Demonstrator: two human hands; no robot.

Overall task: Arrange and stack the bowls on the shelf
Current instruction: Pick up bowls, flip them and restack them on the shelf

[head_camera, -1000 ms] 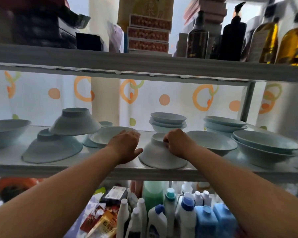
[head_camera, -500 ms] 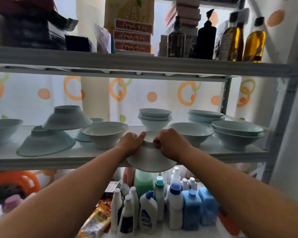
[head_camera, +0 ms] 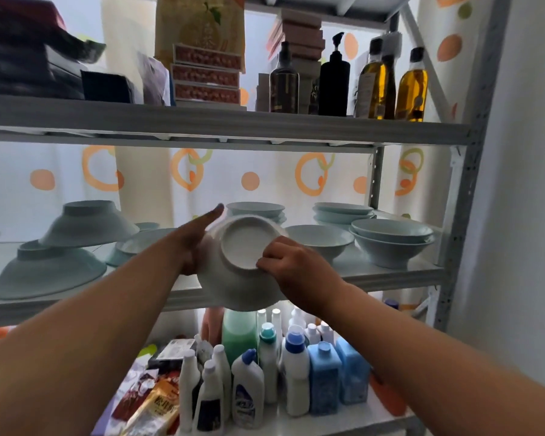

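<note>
Right grip (head_camera: 293,265) pinches the foot ring of the white bowl (head_camera: 243,243) while left grip (head_camera: 195,243) presses flat-fingered against its side, bowl tilted in front of the shelf (head_camera: 390,273); support the rim through the turn, then lower gently into the upright bowl (head_camera: 318,239) right of the grip.

Lifting the bowl (head_camera: 239,243) clear of the shelf (head_camera: 390,275), no longer sitting upside down there as a second ago, nor sliding over the front edge as half a second ago. Tipping it up and turning the base toward the camera. Straightening the left hand (head_camera: 195,243) flat against the bowl's left side instead of curling over it. Pinching the foot ring with the right hand (head_camera: 293,265).
</note>
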